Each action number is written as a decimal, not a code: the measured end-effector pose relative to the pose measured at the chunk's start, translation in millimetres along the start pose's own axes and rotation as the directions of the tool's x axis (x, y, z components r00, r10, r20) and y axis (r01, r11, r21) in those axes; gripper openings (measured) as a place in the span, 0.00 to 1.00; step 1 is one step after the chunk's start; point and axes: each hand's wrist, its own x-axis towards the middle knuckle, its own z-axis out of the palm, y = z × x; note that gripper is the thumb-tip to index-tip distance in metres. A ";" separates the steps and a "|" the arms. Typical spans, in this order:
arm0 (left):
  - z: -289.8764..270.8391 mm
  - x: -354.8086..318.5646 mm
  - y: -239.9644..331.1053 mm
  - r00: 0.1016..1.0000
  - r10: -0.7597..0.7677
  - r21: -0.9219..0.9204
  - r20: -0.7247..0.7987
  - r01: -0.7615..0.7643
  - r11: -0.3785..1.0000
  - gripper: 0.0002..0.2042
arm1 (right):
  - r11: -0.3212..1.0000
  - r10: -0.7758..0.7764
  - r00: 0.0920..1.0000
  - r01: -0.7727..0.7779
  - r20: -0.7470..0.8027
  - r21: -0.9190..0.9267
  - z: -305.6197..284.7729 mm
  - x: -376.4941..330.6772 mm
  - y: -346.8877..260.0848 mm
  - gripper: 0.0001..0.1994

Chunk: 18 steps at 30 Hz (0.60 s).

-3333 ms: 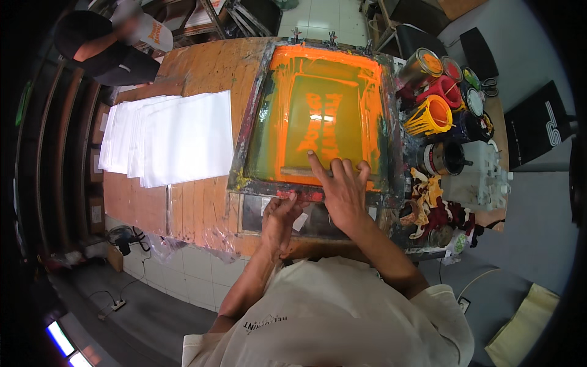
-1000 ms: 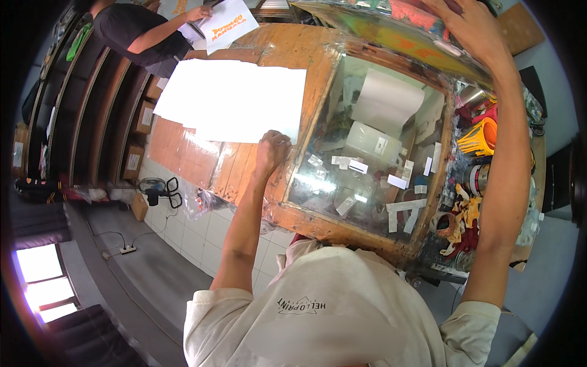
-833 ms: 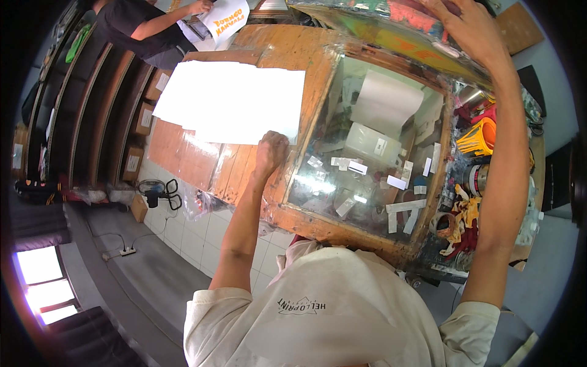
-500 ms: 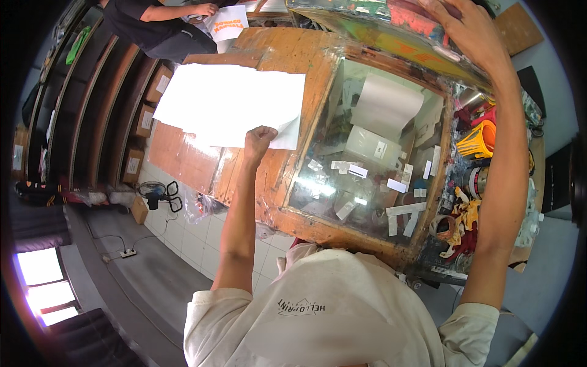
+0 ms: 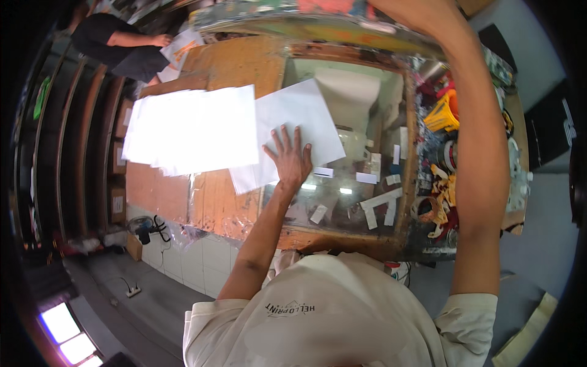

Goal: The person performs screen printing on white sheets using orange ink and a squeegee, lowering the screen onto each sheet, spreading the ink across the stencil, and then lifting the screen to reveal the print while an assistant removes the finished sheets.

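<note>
Left hand (image 5: 290, 160) now flat on white sheet (image 5: 293, 131), grip spread, sheet newly over glass (image 5: 361, 159).

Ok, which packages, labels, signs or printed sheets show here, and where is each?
Printed sheet: far left, in a co-worker's hands; white with orange print.
Cardboard boxes: on the left shelves; brown.
Tape labels: on the glass bed, right of the left hand; small white rectangles.

right hand (image 5: 422, 9) cut off at top edge
</note>
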 end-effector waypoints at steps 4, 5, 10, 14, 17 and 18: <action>15.9 25.1 34.3 0.949 0.314 -0.035 0.001 -0.314 0.949 0.31 | 0.997 -0.076 0.997 0.076 -0.033 0.011 7.7 15.1 20.5 0.22; 18.5 31.6 42.6 0.930 0.366 -0.005 0.019 -0.366 0.931 0.31 | 0.997 -0.047 0.999 0.048 0.013 -0.059 8.0 24.1 23.3 0.22; 28.6 43.0 85.2 0.897 0.442 -0.018 0.016 -0.442 0.897 0.32 | 0.660 -0.531 0.846 0.449 0.048 -0.602 8.9 39.1 22.1 0.17; 37.0 37.2 117.0 0.914 0.405 -0.053 0.015 -0.404 0.913 0.32 | 0.860 -0.318 0.948 0.303 0.034 -0.411 2.6 26.7 14.9 0.16; 34.9 23.9 127.4 0.930 0.367 -0.167 0.009 -0.361 0.918 0.31 | 0.886 -0.311 0.950 0.293 0.009 -0.359 -1.0 19.6 12.3 0.16; 31.9 16.4 127.5 0.930 0.366 -0.213 -0.020 -0.362 0.908 0.31 | 0.890 -0.308 0.951 0.290 0.004 -0.351 -2.5 18.2 12.6 0.16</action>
